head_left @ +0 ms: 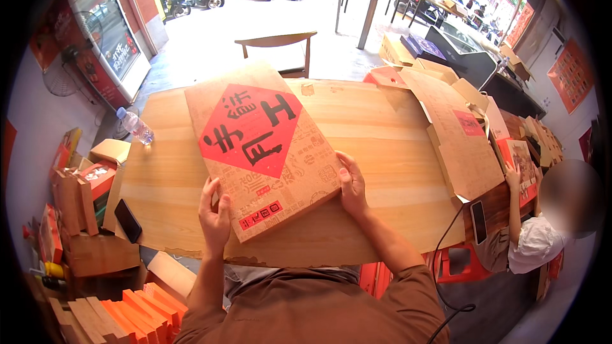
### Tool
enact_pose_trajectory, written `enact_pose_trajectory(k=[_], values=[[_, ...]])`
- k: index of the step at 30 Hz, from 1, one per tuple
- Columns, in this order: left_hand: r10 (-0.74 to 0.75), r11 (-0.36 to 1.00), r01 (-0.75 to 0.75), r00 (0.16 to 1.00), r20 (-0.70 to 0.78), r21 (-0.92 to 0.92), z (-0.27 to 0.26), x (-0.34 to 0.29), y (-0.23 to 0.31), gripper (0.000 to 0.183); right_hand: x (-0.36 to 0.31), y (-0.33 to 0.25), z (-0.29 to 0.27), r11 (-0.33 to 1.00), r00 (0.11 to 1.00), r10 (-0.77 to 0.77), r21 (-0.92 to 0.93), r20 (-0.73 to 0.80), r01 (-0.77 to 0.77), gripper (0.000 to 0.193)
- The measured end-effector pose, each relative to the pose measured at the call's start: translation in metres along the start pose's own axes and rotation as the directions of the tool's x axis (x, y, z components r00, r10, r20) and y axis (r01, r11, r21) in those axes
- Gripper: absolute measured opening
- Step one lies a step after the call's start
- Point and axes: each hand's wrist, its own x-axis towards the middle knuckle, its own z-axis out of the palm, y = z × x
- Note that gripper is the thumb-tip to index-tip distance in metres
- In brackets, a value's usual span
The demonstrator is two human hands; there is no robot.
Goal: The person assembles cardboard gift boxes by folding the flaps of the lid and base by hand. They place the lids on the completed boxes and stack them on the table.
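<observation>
A flat brown cardboard box (299, 153) with a red diamond and black lettering on its lid is tilted above the wooden table (395, 172). My left hand (215, 213) grips its near left edge, thumb on top. At the right edge, my right hand (350, 185) holds the same box with its thumb over the lid and the fingers partly hidden underneath. The box is closed, and its lower corner points toward me.
A water bottle (135, 125) and a dark phone (128, 221) lie at the table's left side. Opened cardboard boxes (456, 140) cover the right side. Another person (542, 242) sits there, holding a red-and-brown box (519, 165). A chair (277, 48) stands beyond the table; a black cable (440, 248) hangs at right.
</observation>
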Motion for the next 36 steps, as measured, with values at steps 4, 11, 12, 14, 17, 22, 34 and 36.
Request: enact_pose_trajectory(k=[4,11,12,14,17,22,34,36], values=[[-0.014,0.989,0.031,0.992,0.122,-0.145,0.010,-0.036,0.028,0.089,0.001,-0.020,0.002,0.986,0.987,0.147,0.066,0.061,-0.151,0.053],[0.016,0.984,-0.045,0.986,0.167,0.171,0.008,-0.069,0.044,0.075,0.007,-0.025,-0.016,0.991,0.970,0.132,-0.027,0.206,-0.129,0.058],[-0.009,0.986,-0.016,0.988,0.151,0.165,0.008,-0.070,0.041,0.078,0.009,-0.026,-0.017,0.992,0.965,0.128,-0.040,0.227,-0.122,0.058],[-0.059,0.988,0.040,0.991,0.122,0.150,0.007,-0.072,0.035,0.085,0.009,-0.022,-0.024,0.990,0.959,0.098,-0.122,0.265,-0.067,0.057],[-0.047,0.978,0.023,0.993,0.112,0.205,0.005,-0.065,0.034,0.098,0.006,-0.012,-0.023,0.983,0.964,0.056,-0.184,0.258,-0.008,0.055],[-0.027,0.960,-0.040,0.972,0.233,0.277,0.008,-0.070,0.025,0.108,0.017,-0.005,-0.022,0.985,0.985,0.131,-0.132,0.116,-0.115,0.050],[0.055,0.998,-0.053,0.996,-0.065,0.033,-0.038,0.114,-0.020,0.077,0.021,-0.061,-0.060,0.862,0.973,-0.082,-0.505,-0.215,-0.039,0.064],[-0.032,0.999,0.027,0.986,-0.162,-0.035,-0.054,0.191,-0.062,0.081,0.012,-0.088,-0.033,0.775,0.993,-0.039,-0.631,-0.108,-0.038,0.069]])
